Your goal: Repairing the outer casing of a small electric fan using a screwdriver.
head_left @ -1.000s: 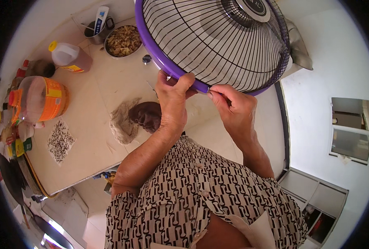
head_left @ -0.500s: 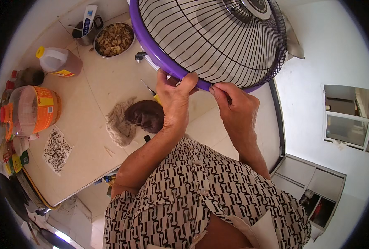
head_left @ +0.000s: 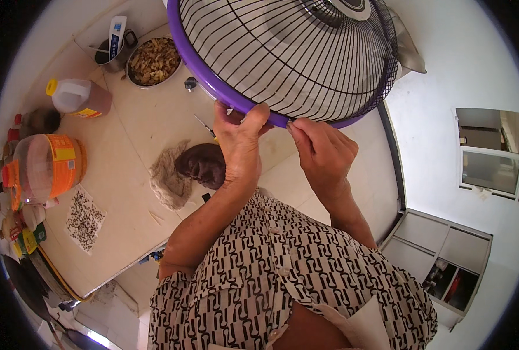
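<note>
Two bare hands, one fan-like appliance (head_left: 283, 52) between them, at upper middle, tilted, its top cut off by the frame edge. Left hand (head_left: 236, 134) clamped on the purple rim (head_left: 204, 81), thumb in front, fingers going behind. Right hand (head_left: 325, 149) just beside it, thumb and forefinger pinched together on the lower edge of the same rim.

Counted on the surface (head_left: 125, 169): one round bowl (head_left: 147, 87) of brown, curled slices (head_left: 152, 61); one metal mug (head_left: 112, 63) with a white-and-blue tube (head_left: 116, 36) upright in it; one yellow-capped jug (head_left: 81, 97); one large clear bottle (head_left: 49, 166), orange label; one pale sheet (head_left: 85, 221) dotted with dark specks; one black plug (head_left: 190, 83); one thin-shafted tool (head_left: 202, 125).

Textures: guard of dark, closely spaced curved wires; rim smooth and glossy; beige cloth (head_left: 171, 181) crumpled, touching a smooth, folded dark brown bundle (head_left: 202, 165).

In the way: left hand and wrist hide the bundle's right edge and the tool's far end; appliance covers the surface behind it. Around: patterned shirt (head_left: 283, 256) below, grey cabinet (head_left: 440, 245) lower right, dark pans (head_left: 29, 289) lower left, partly lost at the rim of view
</note>
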`<state>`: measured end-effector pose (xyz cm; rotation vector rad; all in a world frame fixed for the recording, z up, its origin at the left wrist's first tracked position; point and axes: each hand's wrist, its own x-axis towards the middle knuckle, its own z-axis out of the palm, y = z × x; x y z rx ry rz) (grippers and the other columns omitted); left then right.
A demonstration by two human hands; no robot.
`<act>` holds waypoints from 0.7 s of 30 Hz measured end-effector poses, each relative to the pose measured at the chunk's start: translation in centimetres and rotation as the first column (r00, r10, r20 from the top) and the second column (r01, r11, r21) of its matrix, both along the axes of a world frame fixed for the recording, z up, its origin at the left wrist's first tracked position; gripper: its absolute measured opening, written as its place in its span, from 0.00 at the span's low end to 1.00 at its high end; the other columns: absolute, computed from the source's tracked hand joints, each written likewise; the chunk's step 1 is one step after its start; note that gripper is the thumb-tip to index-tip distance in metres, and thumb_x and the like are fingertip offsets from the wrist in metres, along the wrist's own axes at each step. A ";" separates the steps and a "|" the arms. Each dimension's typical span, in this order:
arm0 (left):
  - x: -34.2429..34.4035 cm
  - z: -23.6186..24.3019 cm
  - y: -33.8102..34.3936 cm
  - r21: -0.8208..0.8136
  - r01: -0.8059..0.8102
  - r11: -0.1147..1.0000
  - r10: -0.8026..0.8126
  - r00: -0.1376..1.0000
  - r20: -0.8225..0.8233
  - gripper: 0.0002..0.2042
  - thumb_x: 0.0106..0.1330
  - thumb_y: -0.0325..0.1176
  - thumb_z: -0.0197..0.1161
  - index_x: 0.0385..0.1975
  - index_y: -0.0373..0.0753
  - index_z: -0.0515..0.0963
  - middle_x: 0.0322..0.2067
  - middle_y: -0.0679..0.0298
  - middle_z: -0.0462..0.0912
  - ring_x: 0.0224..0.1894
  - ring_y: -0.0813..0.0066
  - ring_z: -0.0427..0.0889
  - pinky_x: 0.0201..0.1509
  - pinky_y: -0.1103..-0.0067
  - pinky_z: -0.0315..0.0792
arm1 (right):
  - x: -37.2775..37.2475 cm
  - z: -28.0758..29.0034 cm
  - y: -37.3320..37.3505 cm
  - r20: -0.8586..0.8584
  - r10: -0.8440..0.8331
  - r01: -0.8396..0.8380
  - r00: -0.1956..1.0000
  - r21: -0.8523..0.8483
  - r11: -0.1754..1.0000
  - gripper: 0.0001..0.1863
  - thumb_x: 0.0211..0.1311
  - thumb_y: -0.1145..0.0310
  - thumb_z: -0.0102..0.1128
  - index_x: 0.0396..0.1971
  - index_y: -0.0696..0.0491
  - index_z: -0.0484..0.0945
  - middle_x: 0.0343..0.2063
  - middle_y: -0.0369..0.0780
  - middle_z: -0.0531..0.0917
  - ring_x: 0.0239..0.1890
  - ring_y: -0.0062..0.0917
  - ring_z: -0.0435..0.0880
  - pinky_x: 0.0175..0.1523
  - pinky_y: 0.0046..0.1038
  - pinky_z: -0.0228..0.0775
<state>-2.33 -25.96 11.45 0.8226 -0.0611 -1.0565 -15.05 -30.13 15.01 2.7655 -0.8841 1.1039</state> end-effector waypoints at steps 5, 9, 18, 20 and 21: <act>-0.2 -0.3 0.0 -0.010 -0.022 1.000 0.022 1.000 0.011 0.26 0.56 0.29 0.68 0.54 0.36 0.66 0.43 0.62 0.76 0.40 0.73 0.79 0.46 0.72 0.79 | -0.3 0.6 0.4 -0.073 0.002 -0.005 0.997 -0.035 0.999 0.07 0.56 0.73 0.68 0.34 0.56 0.80 0.19 0.34 0.77 0.20 0.21 0.78 0.23 0.25 0.66; -0.2 -0.6 0.1 -0.008 -0.022 1.000 0.023 0.999 0.048 0.26 0.57 0.32 0.67 0.54 0.35 0.66 0.44 0.61 0.75 0.42 0.72 0.80 0.46 0.72 0.81 | -0.4 1.1 0.8 -0.252 -0.014 -0.004 0.968 -0.072 0.997 0.10 0.55 0.71 0.66 0.37 0.56 0.80 0.20 0.32 0.74 0.22 0.19 0.77 0.24 0.24 0.65; 0.0 -0.7 -0.1 0.001 -0.006 1.000 0.006 0.997 0.079 0.25 0.58 0.35 0.67 0.53 0.36 0.67 0.42 0.63 0.76 0.39 0.72 0.81 0.44 0.72 0.82 | -1.3 0.5 0.2 -0.304 0.010 -0.071 0.953 -0.188 0.980 0.14 0.53 0.71 0.66 0.41 0.57 0.81 0.25 0.31 0.74 0.23 0.18 0.75 0.24 0.22 0.65; 0.0 -0.9 -0.1 0.004 -0.007 1.000 0.007 0.997 0.082 0.24 0.58 0.35 0.67 0.53 0.36 0.67 0.41 0.63 0.76 0.38 0.72 0.82 0.44 0.72 0.82 | -1.3 0.3 -0.1 -0.300 0.023 -0.089 0.954 -0.208 0.974 0.14 0.54 0.71 0.68 0.41 0.56 0.81 0.24 0.31 0.74 0.23 0.18 0.76 0.24 0.22 0.65; 0.0 -0.9 -0.1 0.011 -0.013 1.000 0.012 0.996 0.089 0.24 0.58 0.35 0.67 0.52 0.36 0.68 0.40 0.63 0.76 0.38 0.72 0.82 0.44 0.72 0.82 | -1.3 0.3 -0.2 -0.214 0.071 -0.093 0.974 -0.096 0.991 0.15 0.53 0.71 0.69 0.41 0.56 0.81 0.25 0.32 0.75 0.23 0.18 0.77 0.25 0.22 0.66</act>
